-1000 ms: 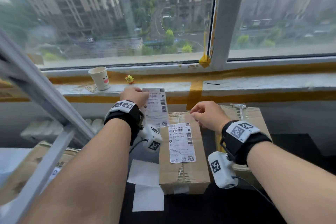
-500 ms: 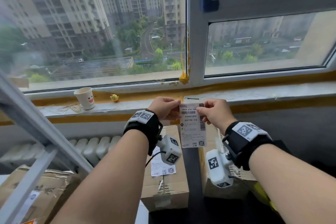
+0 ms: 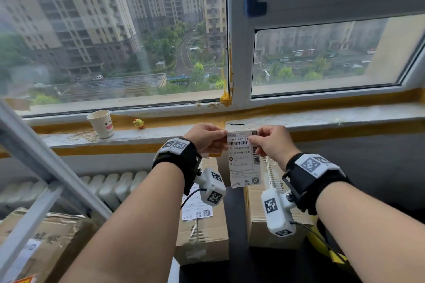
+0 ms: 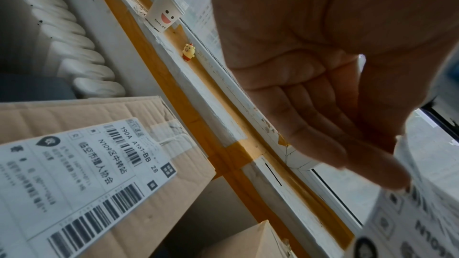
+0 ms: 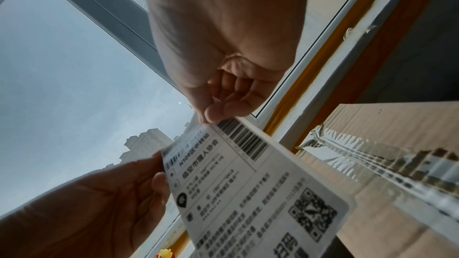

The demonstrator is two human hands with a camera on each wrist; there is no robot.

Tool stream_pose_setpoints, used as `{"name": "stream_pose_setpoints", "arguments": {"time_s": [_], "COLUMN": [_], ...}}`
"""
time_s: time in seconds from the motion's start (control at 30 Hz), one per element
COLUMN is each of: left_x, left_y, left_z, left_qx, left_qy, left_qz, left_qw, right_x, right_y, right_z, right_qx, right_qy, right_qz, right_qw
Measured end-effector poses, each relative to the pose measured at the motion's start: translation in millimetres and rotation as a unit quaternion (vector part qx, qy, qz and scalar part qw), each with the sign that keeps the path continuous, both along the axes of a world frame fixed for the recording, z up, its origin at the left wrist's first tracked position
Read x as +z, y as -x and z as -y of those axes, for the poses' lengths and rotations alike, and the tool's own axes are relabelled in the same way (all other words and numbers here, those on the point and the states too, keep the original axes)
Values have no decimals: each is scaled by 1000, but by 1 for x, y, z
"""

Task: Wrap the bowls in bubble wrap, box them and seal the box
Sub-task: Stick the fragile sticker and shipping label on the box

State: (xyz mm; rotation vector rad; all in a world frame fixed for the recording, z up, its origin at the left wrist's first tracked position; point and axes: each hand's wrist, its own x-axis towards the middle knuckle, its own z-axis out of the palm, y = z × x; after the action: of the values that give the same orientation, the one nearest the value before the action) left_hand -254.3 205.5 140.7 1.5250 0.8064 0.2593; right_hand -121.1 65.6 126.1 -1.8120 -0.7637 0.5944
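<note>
While both arms reach toward the window in the head view, the left hand [image 3: 208, 138] and the right hand [image 3: 272, 142] pinch the top corners of a shipping label [image 3: 244, 158], which hangs upright at the centre of the frame. Below it sit two sealed boxes: the left box [image 3: 204, 232] carries its own label, and the right box [image 3: 264, 220] stands just beside it across a dark gap. A paper cup [image 3: 102, 123] and a small yellow toy [image 3: 139, 123] stand on the windowsill [image 3: 333, 117] at centre left.

Seen from the left wrist, that hand's fingers [image 4: 323, 134] lie close together against the label's edge at lower right.

Seen from the right wrist, thumb and fingers [image 5: 223, 109] nip the label's barcode corner at centre.
</note>
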Motion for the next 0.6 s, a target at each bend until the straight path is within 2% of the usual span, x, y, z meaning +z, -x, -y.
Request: {"name": "stream_pose_setpoints", "arguments": {"time_s": [0.43,0.6], "left_x": [-1,-5], "left_y": [-4,-9], "left_z": [9,12], "left_qx": [-15,-12], "left_qy": [12,-37], "left_qz": [0,-13], "left_qw": [1000,999], "right_x": [-4,-2], "right_y": [-6,-6], "right_z": [5,10], "right_qx": [2,53], "right_qy": [2,14], "right_qz": [2,14], "right_qw": [1000,998]}}
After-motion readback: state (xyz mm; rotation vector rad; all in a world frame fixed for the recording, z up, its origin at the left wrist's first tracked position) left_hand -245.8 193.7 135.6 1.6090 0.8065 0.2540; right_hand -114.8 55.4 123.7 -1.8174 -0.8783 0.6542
